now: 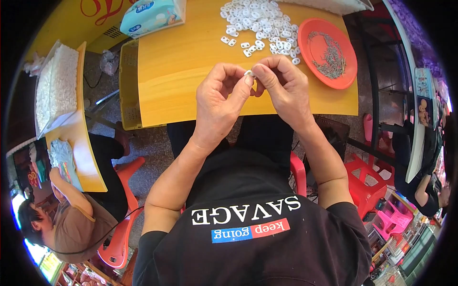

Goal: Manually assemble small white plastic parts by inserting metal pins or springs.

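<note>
Just above the near part of the yellow table, my two hands meet at the fingertips. My left hand (pixel 217 100) pinches a small white plastic piece (pixel 248 73) between thumb and forefinger. My right hand (pixel 288 93) is closed against that piece, its thumb and finger pressed together; whatever they hold is hidden. Beyond the hands lies a loose pile of white two-holed plastic pieces (pixel 257 21), with several strays at its near side. To the right, a round red plate (pixel 352 62) carries many thin grey metal pins (pixel 329 55).
A blue tissue pack (pixel 152 18) stands at the table's (pixel 167 90) far left. On the left, a person (pixel 78 224) sits at another table beside a clear bin of white pieces (pixel 57 81). Red chairs (pixel 360 183) stand at right; another person (pixel 424 190) is at the far right.
</note>
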The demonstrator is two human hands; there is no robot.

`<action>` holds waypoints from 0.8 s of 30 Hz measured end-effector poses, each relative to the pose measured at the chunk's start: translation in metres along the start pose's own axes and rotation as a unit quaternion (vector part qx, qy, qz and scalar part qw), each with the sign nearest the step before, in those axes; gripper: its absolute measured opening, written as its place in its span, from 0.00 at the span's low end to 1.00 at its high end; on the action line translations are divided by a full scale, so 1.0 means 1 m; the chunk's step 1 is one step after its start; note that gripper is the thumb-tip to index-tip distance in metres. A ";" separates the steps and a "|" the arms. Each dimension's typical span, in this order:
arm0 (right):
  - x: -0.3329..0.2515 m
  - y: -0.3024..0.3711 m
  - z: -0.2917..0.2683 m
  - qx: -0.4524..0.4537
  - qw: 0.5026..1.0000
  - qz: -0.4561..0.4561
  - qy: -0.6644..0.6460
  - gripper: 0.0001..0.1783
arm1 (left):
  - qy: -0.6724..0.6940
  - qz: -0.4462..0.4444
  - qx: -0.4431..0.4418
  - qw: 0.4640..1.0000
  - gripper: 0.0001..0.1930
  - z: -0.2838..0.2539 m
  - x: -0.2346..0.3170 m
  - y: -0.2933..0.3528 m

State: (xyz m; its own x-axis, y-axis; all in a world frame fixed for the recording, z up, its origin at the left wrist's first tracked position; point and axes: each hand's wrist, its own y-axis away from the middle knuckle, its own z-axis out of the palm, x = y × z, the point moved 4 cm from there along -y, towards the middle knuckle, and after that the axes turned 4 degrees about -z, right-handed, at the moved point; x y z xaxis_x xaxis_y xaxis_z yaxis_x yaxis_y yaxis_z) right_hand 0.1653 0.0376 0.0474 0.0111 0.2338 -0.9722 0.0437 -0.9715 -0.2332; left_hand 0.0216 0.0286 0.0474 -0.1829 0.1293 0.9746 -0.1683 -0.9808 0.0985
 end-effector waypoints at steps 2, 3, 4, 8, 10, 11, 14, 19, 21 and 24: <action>0.000 0.000 0.002 0.007 1.000 -0.016 0.003 0.07 | -0.002 -0.003 0.008 1.000 0.05 0.002 0.004 0.002; -0.001 0.001 0.002 0.015 0.999 -0.031 0.006 0.06 | -0.003 -0.007 0.015 1.000 0.05 0.002 0.005 0.002; -0.001 0.001 0.002 0.015 0.999 -0.032 0.007 0.06 | -0.003 -0.006 0.015 1.000 0.05 0.002 0.005 0.002; 0.004 0.003 0.003 0.018 0.999 -0.026 -0.002 0.06 | -0.097 0.065 0.012 0.993 0.04 -0.003 0.000 -0.001; 0.012 0.005 0.006 0.025 0.999 -0.022 -0.009 0.05 | -0.149 0.111 0.012 0.983 0.04 -0.004 -0.002 -0.004; 0.019 0.006 0.007 0.032 0.999 -0.006 -0.015 0.06 | -0.127 0.089 0.014 0.988 0.04 -0.006 -0.005 -0.005; 0.025 0.001 0.010 0.034 0.998 0.041 -0.038 0.08 | -0.054 0.030 0.018 0.998 0.05 -0.009 -0.012 -0.012; 0.019 -0.006 0.006 -0.022 0.988 0.086 -0.123 0.11 | 0.029 -0.011 0.005 1.000 0.05 -0.017 -0.015 -0.017; 0.017 -0.008 0.003 -0.014 0.981 0.099 -0.166 0.12 | 0.029 -0.021 -0.021 0.999 0.07 -0.018 -0.012 -0.017; 0.016 -0.008 -0.002 -0.033 0.991 0.080 -0.097 0.11 | 0.018 -0.023 -0.023 0.999 0.07 -0.019 -0.010 -0.016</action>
State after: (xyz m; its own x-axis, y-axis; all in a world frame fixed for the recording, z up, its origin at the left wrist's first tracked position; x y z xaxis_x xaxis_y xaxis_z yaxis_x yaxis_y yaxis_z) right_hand 0.1667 0.0495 0.0343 -0.1691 0.0582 -0.9839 0.1224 -0.9893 -0.0795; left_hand 0.0075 0.0459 0.0323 -0.2084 0.1795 0.9614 -0.2211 -0.9662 0.1325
